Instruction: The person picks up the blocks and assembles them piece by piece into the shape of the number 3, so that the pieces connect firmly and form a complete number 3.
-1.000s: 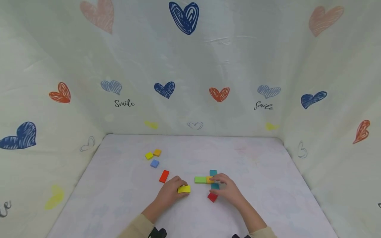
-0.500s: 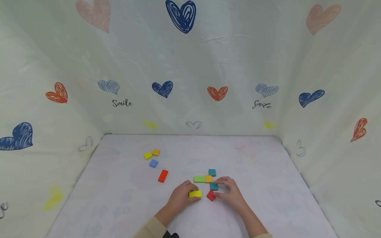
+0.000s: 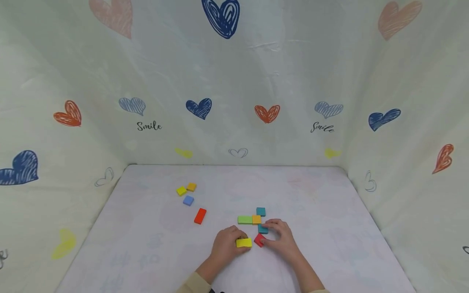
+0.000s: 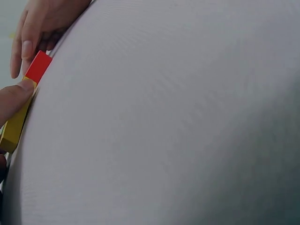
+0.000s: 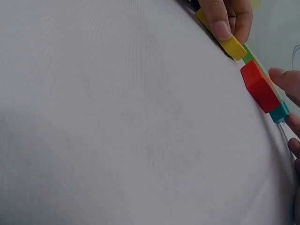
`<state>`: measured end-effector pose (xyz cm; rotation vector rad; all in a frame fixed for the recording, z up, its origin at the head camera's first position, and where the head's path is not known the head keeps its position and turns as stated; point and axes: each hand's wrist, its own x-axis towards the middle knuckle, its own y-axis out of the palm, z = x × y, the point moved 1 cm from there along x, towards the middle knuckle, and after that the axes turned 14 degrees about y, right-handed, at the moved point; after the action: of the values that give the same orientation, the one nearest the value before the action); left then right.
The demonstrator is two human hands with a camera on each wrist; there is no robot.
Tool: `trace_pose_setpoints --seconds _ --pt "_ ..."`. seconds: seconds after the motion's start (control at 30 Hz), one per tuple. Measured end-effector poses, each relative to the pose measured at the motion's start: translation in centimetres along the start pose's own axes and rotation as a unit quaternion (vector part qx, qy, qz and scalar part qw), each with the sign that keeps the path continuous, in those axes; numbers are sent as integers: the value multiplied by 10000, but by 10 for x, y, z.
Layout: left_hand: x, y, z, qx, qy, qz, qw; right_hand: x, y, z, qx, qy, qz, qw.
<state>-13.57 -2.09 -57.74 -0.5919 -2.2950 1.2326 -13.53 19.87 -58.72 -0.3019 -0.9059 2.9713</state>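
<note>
My left hand point(image 3: 226, 244) pinches a long yellow block point(image 3: 243, 243) between thumb and fingers, low over the table. Just to its right lies a small red block point(image 3: 258, 239), set at an angle. My right hand point(image 3: 285, 240) has its thumb at the red block and its forefinger by a teal block point(image 3: 262, 229), the two spread apart. Beyond them an orange block point(image 3: 256, 219) adjoins a green block point(image 3: 244, 220), and a second teal block point(image 3: 261, 211) lies behind. In the right wrist view the red block point(image 5: 260, 86) partly hides the teal one.
Left of the hands lies a long red block point(image 3: 200, 216). Farther back are a blue block point(image 3: 188, 200), a small yellow block point(image 3: 181, 191) and another orange block point(image 3: 191, 186). The white table point(image 3: 311, 195) meets heart-printed cloth walls at its back and sides.
My left hand has moved right and nearer to me with the yellow block, toward the small red one. My right thumb has shifted to the red block, and the forefinger has left the orange block.
</note>
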Motion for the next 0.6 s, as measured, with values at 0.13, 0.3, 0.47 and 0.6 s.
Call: trace_pose_setpoints --seconds 0.13,0.3,0.47,0.6 --pt "-2 3 1 -9 -45 -22 10000 0 0 1 -55 -21 -50 10000" --pt "-4 3 3 -190 -74 -33 9998 1 1 1 -122 -17 -70 9999" --pt "-6 -2 9 -801 -214 72 9965 0 2 1 -141 47 -86 9999" --pt "-8 -3 15 -1162 -167 111 9930 -1 2 2 -197 59 -145 9997"
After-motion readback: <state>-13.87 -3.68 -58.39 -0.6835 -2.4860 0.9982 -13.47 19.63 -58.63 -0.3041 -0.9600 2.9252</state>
